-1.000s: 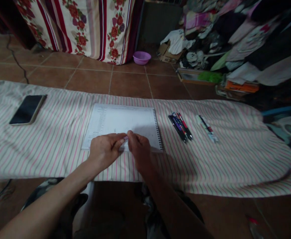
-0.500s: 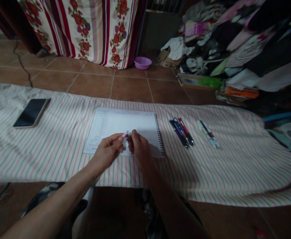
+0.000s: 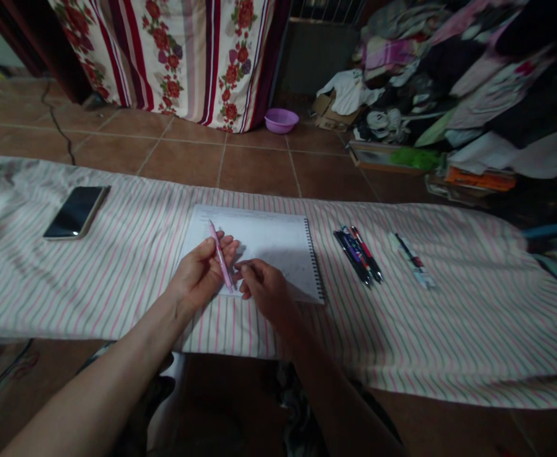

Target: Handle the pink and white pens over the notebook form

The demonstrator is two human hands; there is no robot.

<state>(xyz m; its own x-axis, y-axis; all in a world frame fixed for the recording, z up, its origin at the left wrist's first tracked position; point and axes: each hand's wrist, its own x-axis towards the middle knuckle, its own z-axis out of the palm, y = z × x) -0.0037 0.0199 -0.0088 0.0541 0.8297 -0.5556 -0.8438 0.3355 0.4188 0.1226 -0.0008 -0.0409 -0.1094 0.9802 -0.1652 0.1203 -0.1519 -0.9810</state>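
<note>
A pink pen (image 3: 220, 255) lies slantwise across my left hand (image 3: 197, 270), its upper end pointing away from me. The thumb presses it against the fingers, which are partly spread with the palm turned up. Close to the pen's lower end is my right hand (image 3: 266, 282), its fingers bent and apart, with no object visible in them. Beneath both hands rests a spiral notebook (image 3: 273, 235), its page pale with faint print and its coil along the right edge. The hands and their shadows cover the notebook's near part.
Several pens (image 3: 358, 256) lie together right of the notebook, with a pale pen-like item (image 3: 412, 260) farther right. A phone (image 3: 75, 212) rests at the left on the striped cloth (image 3: 130, 254). Beyond, a purple basin (image 3: 281, 120) stands on the tiled floor near piled clothes.
The pink pen has swung into full view across my left hand, which has opened palm up. My right hand has drawn slightly lower and loosened. The whole view has shifted a little.
</note>
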